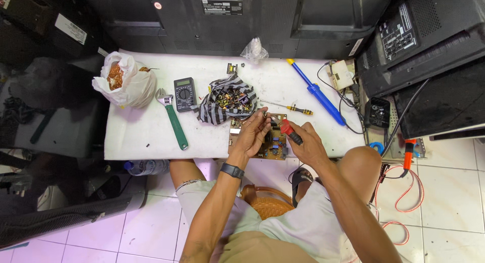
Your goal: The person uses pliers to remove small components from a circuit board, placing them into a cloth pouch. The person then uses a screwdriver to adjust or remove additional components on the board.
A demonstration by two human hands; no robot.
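Note:
My left hand (251,134) rests on a brown circuit board (275,144) at the near edge of the white table (141,129), its fingertips pinching a small part at the board's top. A dark watch is on that wrist. My right hand (305,144) grips a tool with a red and black handle (290,131), its tip pointing at the same spot on the board. The two hands sit close together over the board.
On the table lie a striped cloth full of small components (227,104), a multimeter (185,94), a green-handled adjustable wrench (174,121), a white bag (125,81), a blue desoldering pump (316,91) and a small screwdriver (293,109). Black television backs surround the table.

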